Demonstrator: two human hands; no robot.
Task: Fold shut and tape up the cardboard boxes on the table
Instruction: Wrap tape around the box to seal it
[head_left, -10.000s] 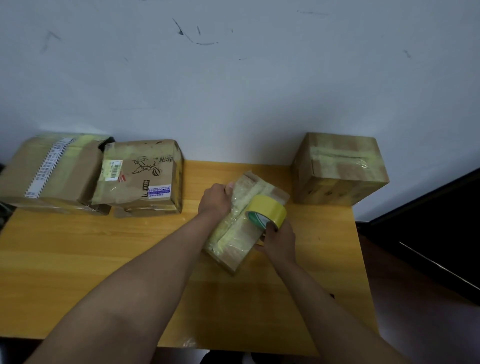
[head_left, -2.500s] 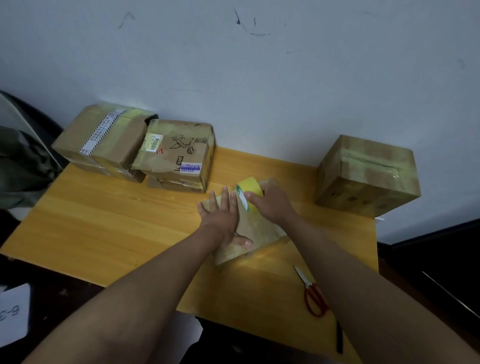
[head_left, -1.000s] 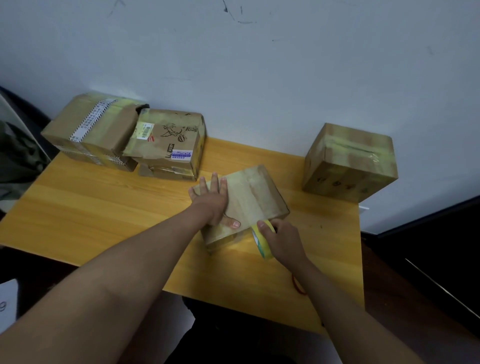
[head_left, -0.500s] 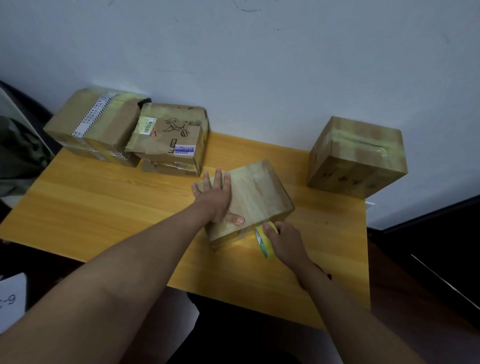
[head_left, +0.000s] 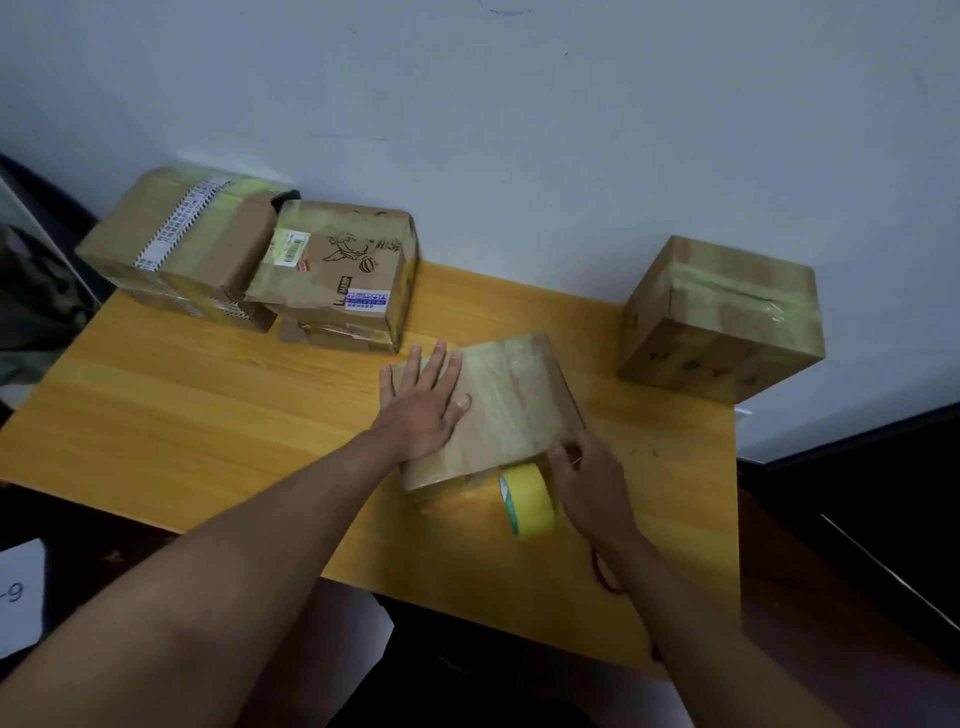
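Two bare hands work at a flat cardboard box (head_left: 514, 395) lying near the middle of a yellow wooden table (head_left: 208, 415). On the box's top, the left hand (head_left: 423, 405) lies palm down with its fingers straight and spread, pressing on the left part of the lid. At the box's near right corner, the right hand (head_left: 589, 486) has its fingers curled, and the fingertips pinch at the edge of the box where a strip of tape seems to run (the strip itself is too pale to make out clearly). A roll of yellow tape (head_left: 527, 499) stands on edge against the near side of the box, just left of the right hand and touching it.

Three more boxes sit along the far edge of the table, against a pale wall. At far left is a long box with a printed white strip (head_left: 182, 244). Beside it, touching, is a crumpled box with a cartoon drawing and labels (head_left: 348, 270). Well apart, at the far right corner, stands a cube-shaped box (head_left: 722, 317), closed, with tape across its top. A red loop (head_left: 605, 577) shows on the table beneath the right forearm, mostly hidden.
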